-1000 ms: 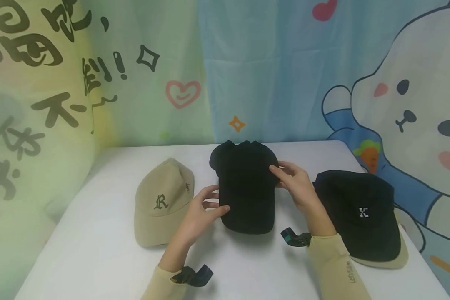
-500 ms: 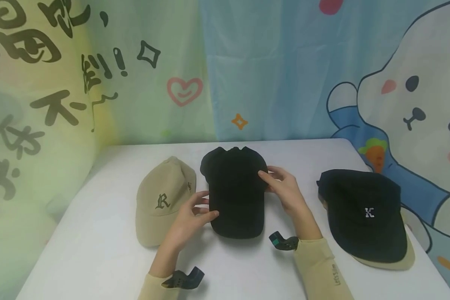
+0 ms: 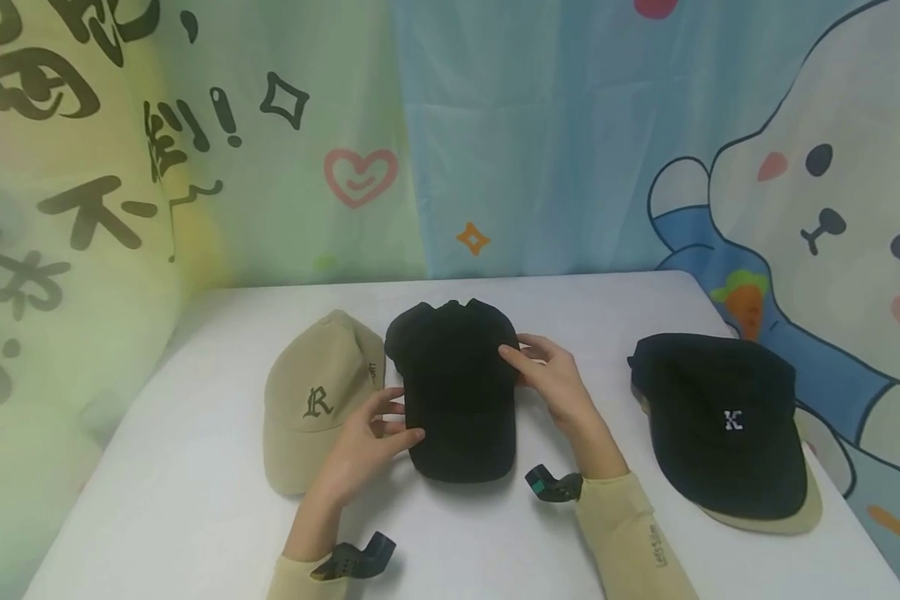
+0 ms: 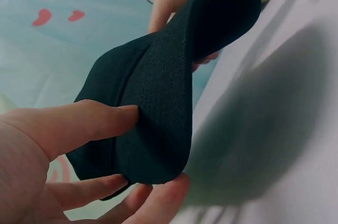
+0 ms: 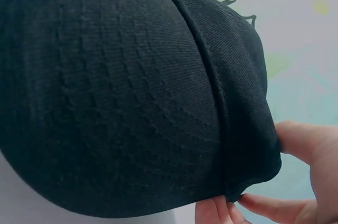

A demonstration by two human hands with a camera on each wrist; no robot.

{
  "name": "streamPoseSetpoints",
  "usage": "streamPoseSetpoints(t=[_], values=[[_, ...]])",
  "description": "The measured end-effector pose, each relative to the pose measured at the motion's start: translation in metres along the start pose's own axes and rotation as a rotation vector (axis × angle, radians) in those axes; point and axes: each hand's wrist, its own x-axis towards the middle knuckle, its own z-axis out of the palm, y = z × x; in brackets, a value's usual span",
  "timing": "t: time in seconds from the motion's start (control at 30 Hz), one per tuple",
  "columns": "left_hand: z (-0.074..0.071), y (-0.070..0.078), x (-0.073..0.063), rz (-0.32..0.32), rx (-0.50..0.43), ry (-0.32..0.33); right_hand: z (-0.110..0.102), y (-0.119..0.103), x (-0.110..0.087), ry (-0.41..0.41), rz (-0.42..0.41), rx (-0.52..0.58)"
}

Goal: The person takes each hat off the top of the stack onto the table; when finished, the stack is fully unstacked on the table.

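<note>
A plain black baseball cap (image 3: 461, 400) hangs a little above the white table, its brim toward the camera. My left hand (image 3: 363, 442) pinches the left edge of the brim, thumb on top and fingers beneath, as the left wrist view of the brim (image 4: 158, 92) shows. On the other side my right hand (image 3: 551, 379) holds the crown between thumb and fingers; the crown (image 5: 243, 71) fills much of the right wrist view. Just left of the black cap lies a beige cap (image 3: 318, 404) with a dark R, its right edge partly behind my left hand.
At the right of the white table (image 3: 570, 550) lies a black cap with a white K (image 3: 720, 425), on top of a beige cap (image 3: 795, 521) whose brim sticks out below. A printed curtain (image 3: 495, 142) hangs behind the table.
Both hands have carried the black cap left and slightly toward the camera, closer to the beige R cap. Their hold on it looks the same. The view has shifted slightly.
</note>
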Motion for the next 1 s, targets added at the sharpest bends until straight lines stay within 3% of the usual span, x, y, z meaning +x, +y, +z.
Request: streamPoseSetpoints(t=[0.4,0.67,1.0], values=[[-0.004,0.001,-0.002,-0.018,0.077,0.007,0.008,0.001,0.001,-0.02,-0.009,0.022],[-0.004,-0.004,0.002,0.004,0.057,-0.022,0.012,0.007,0.004,-0.026,0.001,0.027],[-0.002,-0.003,0.001,-0.002,0.121,0.009,0.017,0.009,0.004,-0.045,0.01,0.006]])
